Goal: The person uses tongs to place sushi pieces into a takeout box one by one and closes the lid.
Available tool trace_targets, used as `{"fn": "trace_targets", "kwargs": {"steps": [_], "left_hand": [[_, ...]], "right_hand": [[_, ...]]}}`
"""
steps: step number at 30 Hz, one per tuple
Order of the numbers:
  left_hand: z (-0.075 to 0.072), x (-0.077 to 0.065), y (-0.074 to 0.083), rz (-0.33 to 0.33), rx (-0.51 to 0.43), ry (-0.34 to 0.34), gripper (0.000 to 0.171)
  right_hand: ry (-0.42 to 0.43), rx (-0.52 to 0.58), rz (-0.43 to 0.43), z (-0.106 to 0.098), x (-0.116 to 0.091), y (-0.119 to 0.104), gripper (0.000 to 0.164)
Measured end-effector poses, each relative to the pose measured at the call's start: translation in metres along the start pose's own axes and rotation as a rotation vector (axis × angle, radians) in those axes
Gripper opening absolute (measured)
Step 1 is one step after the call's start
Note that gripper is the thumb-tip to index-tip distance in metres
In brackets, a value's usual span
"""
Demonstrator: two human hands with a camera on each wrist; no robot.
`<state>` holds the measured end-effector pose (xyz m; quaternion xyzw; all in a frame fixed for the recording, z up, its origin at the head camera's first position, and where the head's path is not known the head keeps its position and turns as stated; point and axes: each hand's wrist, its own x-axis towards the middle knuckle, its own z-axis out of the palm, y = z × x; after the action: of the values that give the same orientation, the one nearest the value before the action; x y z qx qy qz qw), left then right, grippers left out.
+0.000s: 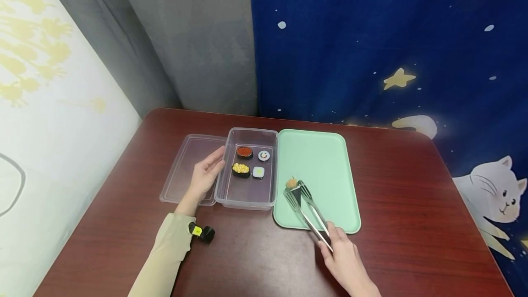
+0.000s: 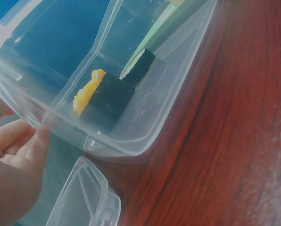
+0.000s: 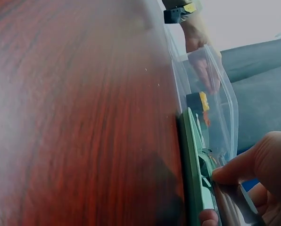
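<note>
My right hand (image 1: 344,258) grips metal tongs (image 1: 316,211) with fork-like ends over the pale green tray (image 1: 326,159). Between those ends sits a dark, cone-shaped sushi roll (image 1: 292,182) with a tan topping. My left hand (image 1: 205,174) touches the left wall of a clear plastic container (image 2: 145,136), its fingers extended along the outside. Inside stand a sushi piece with red roe (image 1: 244,152), one with yellow topping (image 1: 241,170), a round roll (image 1: 264,156) and a squarish roll (image 1: 258,172). The right wrist view shows the thumb and fingers around the tongs' arms.
A clear lid (image 1: 181,173) lies on the table left of the container, partly beneath the left hand. The tray stands against the container's right side. Dark red wood (image 1: 404,205) forms the tabletop, with curtains (image 1: 354,49) behind and a white wall at left.
</note>
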<state>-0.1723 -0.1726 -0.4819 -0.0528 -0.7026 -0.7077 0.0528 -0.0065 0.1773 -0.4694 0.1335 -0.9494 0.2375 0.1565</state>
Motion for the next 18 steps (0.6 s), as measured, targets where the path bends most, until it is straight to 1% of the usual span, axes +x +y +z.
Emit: {"fn": "trace_targets", "kwargs": {"steps": [6, 10, 18], "left_hand": [[-0.001, 0.0, 0.0, -0.001, 0.0, -0.01, 0.041], [-0.001, 0.0, 0.0, -0.002, -0.001, -0.017, 0.041], [-0.001, -0.001, 0.001, -0.002, 0.003, -0.018, 0.041]], "right_hand": [[0.03, -0.001, -0.021, -0.007, 0.004, 0.003, 0.051], [0.062, -0.01, -0.053, -0.012, 0.009, 0.007, 0.052], [0.143, -0.012, -0.157, -0.028, 0.028, 0.013, 0.052]]}}
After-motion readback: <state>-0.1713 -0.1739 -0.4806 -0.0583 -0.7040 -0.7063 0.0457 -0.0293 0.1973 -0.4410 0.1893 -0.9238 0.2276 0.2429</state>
